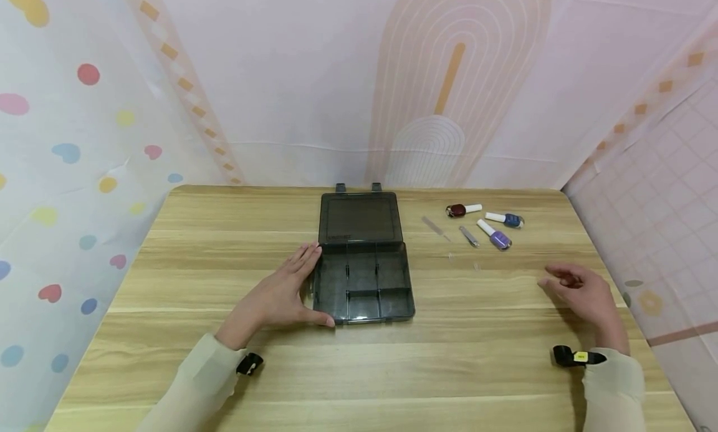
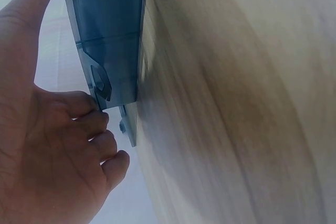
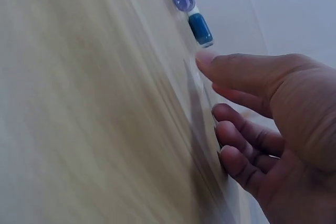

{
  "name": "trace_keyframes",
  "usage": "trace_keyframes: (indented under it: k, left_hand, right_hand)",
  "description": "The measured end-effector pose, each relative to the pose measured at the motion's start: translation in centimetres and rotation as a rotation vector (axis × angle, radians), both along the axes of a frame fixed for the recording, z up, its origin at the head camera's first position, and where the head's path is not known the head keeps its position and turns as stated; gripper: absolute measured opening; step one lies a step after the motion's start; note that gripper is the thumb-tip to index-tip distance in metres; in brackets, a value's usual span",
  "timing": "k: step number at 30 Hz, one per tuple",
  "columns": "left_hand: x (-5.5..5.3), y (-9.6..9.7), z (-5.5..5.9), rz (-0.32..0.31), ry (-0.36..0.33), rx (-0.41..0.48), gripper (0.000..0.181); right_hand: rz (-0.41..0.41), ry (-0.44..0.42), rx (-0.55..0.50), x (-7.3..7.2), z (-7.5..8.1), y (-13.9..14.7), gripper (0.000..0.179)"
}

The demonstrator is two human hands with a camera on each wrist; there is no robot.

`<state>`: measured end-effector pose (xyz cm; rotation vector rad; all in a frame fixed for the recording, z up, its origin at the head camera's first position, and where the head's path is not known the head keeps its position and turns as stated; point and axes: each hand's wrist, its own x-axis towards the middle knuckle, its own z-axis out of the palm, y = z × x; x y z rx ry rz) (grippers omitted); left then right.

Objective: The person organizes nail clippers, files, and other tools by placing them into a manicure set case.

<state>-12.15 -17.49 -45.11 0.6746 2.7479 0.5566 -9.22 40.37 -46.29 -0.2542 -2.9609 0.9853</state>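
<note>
A wood-grain desk [image 1: 477,363] stands before a pale pink backdrop [image 1: 303,76] printed with arches; a dot-and-heart panel [image 1: 50,245] lines the left, a grid-patterned panel [image 1: 673,189] the right.

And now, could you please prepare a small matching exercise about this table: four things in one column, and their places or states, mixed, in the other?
Things (head view)
1. box
2. dark red bottle
3. blue bottle
4. purple bottle

Places or states
A. the bottle farthest right
B. open
C. the bottle lowest in the picture
D. the bottle farthest left

Right pairs: 1-B, 2-D, 3-A, 4-C
</note>
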Motion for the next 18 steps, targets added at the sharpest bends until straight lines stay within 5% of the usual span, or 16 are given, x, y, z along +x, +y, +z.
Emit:
trace_keyframes:
  k: [18]
  left_hand:
    - [0.14, -0.04, 0.00, 0.008, 0.001, 0.011, 0.144]
  right_hand:
    - [-0.044, -0.013, 0.015, 0.19, -0.61, -0.35, 0.041]
